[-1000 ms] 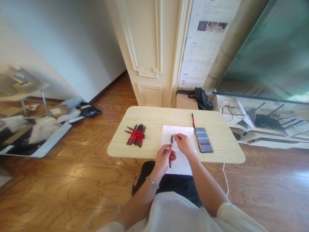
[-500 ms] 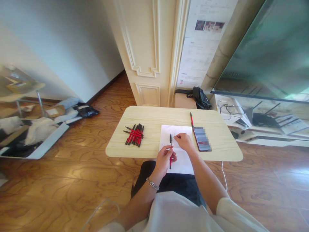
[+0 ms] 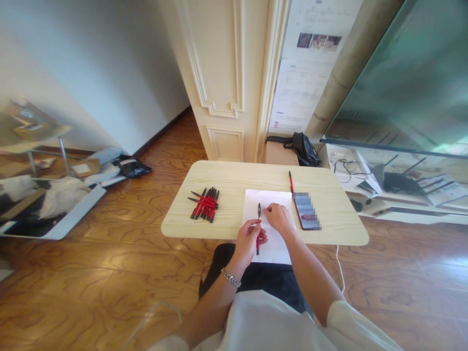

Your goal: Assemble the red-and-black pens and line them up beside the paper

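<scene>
My left hand [image 3: 251,238] is closed on a red pen [image 3: 258,246] with a black tip end, held upright in view over the white paper [image 3: 252,199]. The pen's black end points away from me. Just right of that end is my right hand [image 3: 277,215], its thumb and fingertips pinched together above the paper; whatever they hold, if anything, is too small to make out. On the left part of the table lies a pile of several red and black pens [image 3: 205,204], some crossing over the others.
A phone [image 3: 306,210] lies on the wooden table [image 3: 226,178] right of the paper, with another red and black pen [image 3: 291,181] beyond it. A black bag [image 3: 306,150] stands past the far edge. A white cable [image 3: 341,273] hangs at the right.
Both hands keep nearly the same places, the left still holding the pen. The whole view has shifted very slightly.
</scene>
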`<state>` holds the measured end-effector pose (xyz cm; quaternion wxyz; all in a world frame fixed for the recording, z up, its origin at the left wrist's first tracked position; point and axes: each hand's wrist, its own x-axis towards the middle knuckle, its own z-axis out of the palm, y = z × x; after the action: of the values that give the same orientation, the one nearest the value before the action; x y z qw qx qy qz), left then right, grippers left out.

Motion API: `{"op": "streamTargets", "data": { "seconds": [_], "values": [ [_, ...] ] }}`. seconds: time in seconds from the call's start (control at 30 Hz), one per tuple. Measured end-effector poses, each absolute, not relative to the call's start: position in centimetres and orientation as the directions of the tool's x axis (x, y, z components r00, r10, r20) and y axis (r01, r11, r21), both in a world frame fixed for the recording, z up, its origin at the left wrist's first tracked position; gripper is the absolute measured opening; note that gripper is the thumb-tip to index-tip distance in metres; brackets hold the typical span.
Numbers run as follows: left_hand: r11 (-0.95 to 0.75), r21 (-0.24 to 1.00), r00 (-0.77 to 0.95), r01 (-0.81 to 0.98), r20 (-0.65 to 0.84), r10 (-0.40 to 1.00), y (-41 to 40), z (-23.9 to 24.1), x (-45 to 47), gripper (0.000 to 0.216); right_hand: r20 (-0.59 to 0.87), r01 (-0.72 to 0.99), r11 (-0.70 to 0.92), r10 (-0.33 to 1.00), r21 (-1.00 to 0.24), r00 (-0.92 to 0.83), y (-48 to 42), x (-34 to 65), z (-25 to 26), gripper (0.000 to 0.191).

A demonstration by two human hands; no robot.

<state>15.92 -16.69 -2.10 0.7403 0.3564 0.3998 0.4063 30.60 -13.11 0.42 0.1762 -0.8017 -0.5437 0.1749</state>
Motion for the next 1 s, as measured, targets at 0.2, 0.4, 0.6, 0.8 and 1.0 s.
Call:
{"op": "streamTargets", "data": {
  "seconds": [0.2, 0.4, 0.6, 0.8, 1.0],
  "values": [
    [0.414, 0.853, 0.359, -0.318, -0.296, 0.885, -16.8, -1.9, 16.2, 0.043, -0.03, 0.574, -0.185, 0.963, -0.798, 0.268, -15.4, 30.8, 1.4, 0.031],
    [0.4, 0.869, 0.385, -0.29, -0.276, 0.88, -17.2, -2.1, 17.0, 0.044, -0.084, 0.418, -0.163, 0.976, -0.894, 0.202, -17.1, 30.3, 0.6, 0.021],
    [0.381, 0.887, 0.382, -0.262, -0.267, 0.885, -17.4, -2.1, 17.0, 0.045, -0.119, 0.314, -0.205, 0.955, -0.927, 0.271, -15.8, 30.9, 0.0, 0.025],
    [0.395, 0.884, 0.385, -0.249, -0.284, 0.878, -17.6, -2.0, 16.7, 0.045, -0.17, 0.215, -0.257, 0.92, -0.942, 0.352, -13.1, 32.7, -0.2, 0.028],
    [0.419, 0.862, 0.356, -0.284, -0.311, 0.881, -17.4, -1.8, 16.5, 0.046, -0.197, 0.619, -0.366, 0.925, -0.695, 0.326, -12.3, 32.8, -0.1, 0.028]
  ]
}}
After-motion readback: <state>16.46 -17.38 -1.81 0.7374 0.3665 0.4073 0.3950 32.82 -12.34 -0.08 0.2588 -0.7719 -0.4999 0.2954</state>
